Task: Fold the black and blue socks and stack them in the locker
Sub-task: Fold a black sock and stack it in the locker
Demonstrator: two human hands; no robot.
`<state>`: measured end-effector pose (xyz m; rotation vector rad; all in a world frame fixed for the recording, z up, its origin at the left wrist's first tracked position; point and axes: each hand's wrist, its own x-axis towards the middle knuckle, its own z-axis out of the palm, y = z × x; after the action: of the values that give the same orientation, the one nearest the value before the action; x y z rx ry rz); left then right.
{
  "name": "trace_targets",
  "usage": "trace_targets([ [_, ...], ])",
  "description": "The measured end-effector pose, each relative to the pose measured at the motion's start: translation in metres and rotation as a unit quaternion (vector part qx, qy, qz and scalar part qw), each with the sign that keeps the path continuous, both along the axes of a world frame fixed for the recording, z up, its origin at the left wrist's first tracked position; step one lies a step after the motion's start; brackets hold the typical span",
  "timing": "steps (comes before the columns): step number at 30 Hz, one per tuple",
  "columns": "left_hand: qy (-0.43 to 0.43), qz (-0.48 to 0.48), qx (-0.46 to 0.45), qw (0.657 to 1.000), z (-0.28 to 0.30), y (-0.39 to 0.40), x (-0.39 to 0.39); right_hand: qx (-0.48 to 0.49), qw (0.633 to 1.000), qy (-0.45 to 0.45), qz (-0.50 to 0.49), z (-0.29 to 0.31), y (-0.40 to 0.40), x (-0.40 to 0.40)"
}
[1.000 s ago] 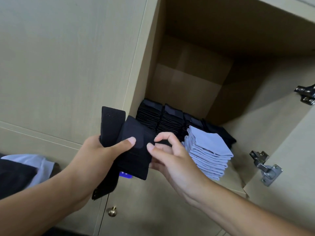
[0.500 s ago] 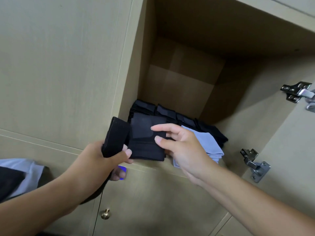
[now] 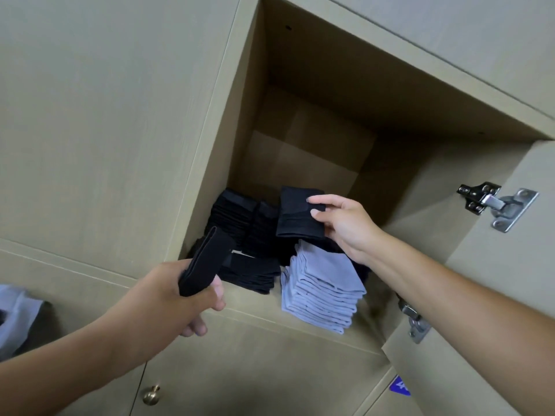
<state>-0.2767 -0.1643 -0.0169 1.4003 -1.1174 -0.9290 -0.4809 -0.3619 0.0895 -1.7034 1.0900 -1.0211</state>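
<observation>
Black knit, folded flat, rides in our right hand (image 3: 345,223) inside the open locker (image 3: 300,139), above the rear stacks of black socks (image 3: 237,217). Thumb on top and fingers beneath pinch the folded black sock (image 3: 295,213) at its right edge, and it hangs clear of the piles, not yet set down. Our left hand (image 3: 180,298) waits at the shelf's front edge, fingers curled round a second black sock (image 3: 204,262), doubled lengthwise and standing up from the fist.

We judge the fabric light, soft and limp: it will sag and unfold if held by one corner, so the grip belongs across the folded layers at one edge, as the right hand has it, with the fold kept closed until it lands. Nothing here is fragile or slippery.

On the locker floor, a low black pile (image 3: 252,273) sits at the front edge toward the left wall, and the tall stack of blue socks (image 3: 322,289) stands just beside it, nearer the right side. Taller black stacks fill the back left corner. The locker is pale wood-grain board, its door (image 3: 480,295) swung open to the right on metal hinges (image 3: 495,204). A brass knob (image 3: 151,394) marks the door below, and loose pale cloth (image 3: 15,316) shows at the far left.
</observation>
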Motion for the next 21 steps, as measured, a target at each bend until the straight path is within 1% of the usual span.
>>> trace_targets([
  [7, -0.025, -0.01, 0.003, 1.0, -0.001, -0.005, -0.003, -0.005, 0.997, 0.001, -0.072, 0.012, -0.049, -0.013],
  [12, -0.039, -0.01, 0.008, 0.999, -0.004, -0.009, -0.006, 0.004, 0.992, 0.041, -0.119, 0.007, -0.087, -0.017],
  [16, -0.058, -0.015, 0.012, 0.998, -0.008, -0.013, -0.007, 0.038, 0.987, 0.068, -0.143, -0.002, -0.106, -0.015],
  [21, -0.071, -0.009, 0.022, 0.997, -0.016, -0.017, -0.006, 0.084, 0.985, 0.056, -0.143, -0.008, -0.115, -0.013],
])
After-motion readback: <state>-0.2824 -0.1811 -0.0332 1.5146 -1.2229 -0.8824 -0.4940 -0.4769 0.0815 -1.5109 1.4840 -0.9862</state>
